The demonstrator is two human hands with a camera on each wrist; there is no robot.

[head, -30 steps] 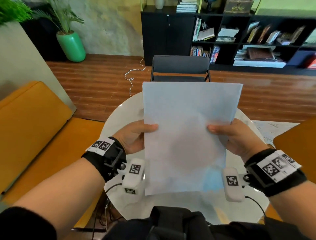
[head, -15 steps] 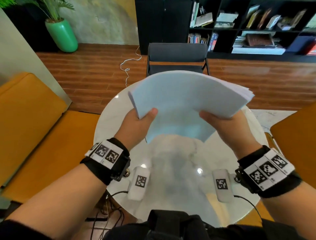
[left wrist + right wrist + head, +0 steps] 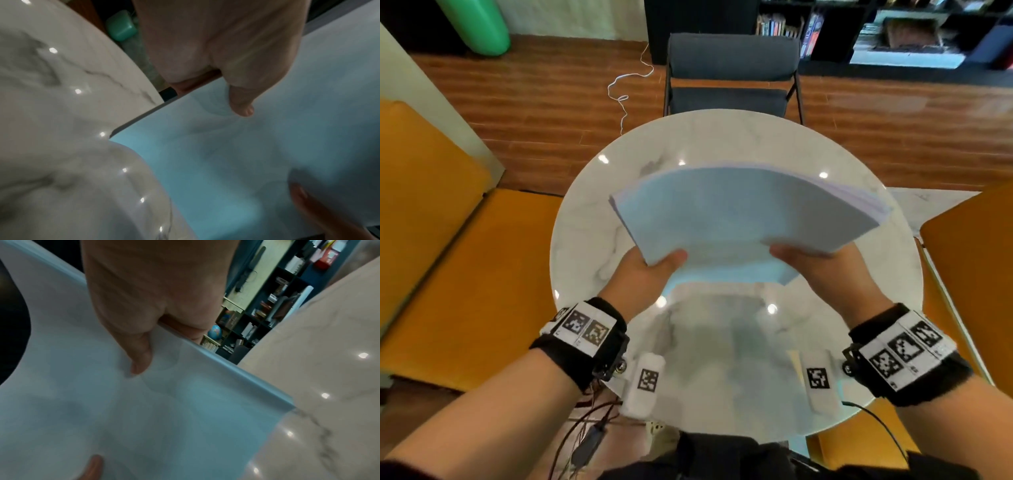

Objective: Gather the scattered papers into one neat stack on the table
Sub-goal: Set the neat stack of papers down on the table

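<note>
A stack of pale blue-white papers hangs bowed over the round white marble table, its near edge sagging down to the top. My left hand pinches its left side, thumb on top and fingers underneath. My right hand pinches the right side the same way. The left wrist view shows my thumb pressed on the papers, with the other hand's thumb at lower right. In the right wrist view my thumb lies on the papers, whose edges sit close together.
A dark grey chair stands at the table's far side. Orange seats flank the table left and right. A bookshelf and a green pot are on the wooden floor behind. Cables hang at the near table edge.
The stack has gone from upright and facing me to tipped forward and down over the table. Both hands have kept their hold and lowered with it.
</note>
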